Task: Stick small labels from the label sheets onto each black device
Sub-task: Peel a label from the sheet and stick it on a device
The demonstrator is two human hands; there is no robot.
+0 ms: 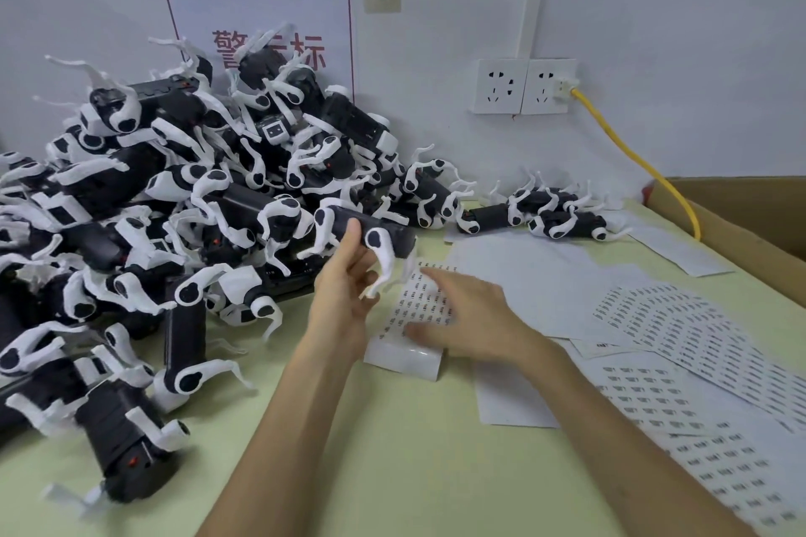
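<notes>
My left hand [349, 288] grips a black device with white legs [375, 233] and holds it up above the table, just left of a label sheet [421, 301]. My right hand [471, 318] lies on that sheet with fingers spread, the index finger stretched toward its top. The sheet rests on a white block [403, 358]. A big heap of the same black-and-white devices [174, 196] fills the left side. A few more devices [545, 211] lie by the back wall.
Several label sheets [680, 344] and blank backing papers [519, 270] are spread over the right of the green table [392, 449]. A cardboard box [741, 209] stands at the far right. A yellow cable [636, 157] runs from the wall socket [549, 85] into it.
</notes>
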